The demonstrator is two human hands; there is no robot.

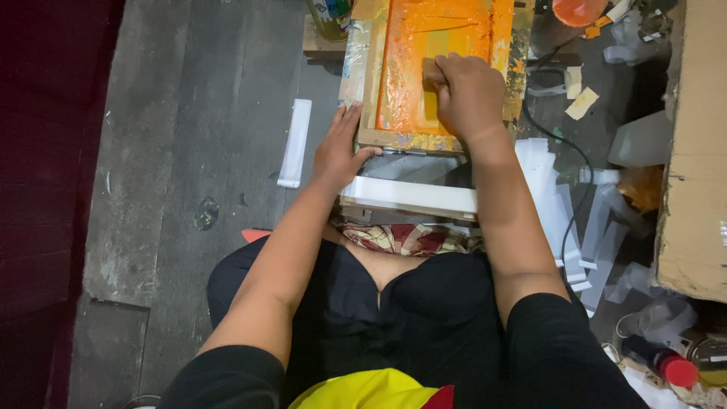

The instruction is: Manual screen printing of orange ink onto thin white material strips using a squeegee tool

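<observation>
Under right hand (469,95), squeegee (433,73) mostly hidden; frame (369,91) top cut off.

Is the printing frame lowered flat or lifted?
Lowered flat, it seems. The wooden screen frame lies level on its base; left hand presses its near corner, and right hand bears down inside on the orange ink.
</observation>
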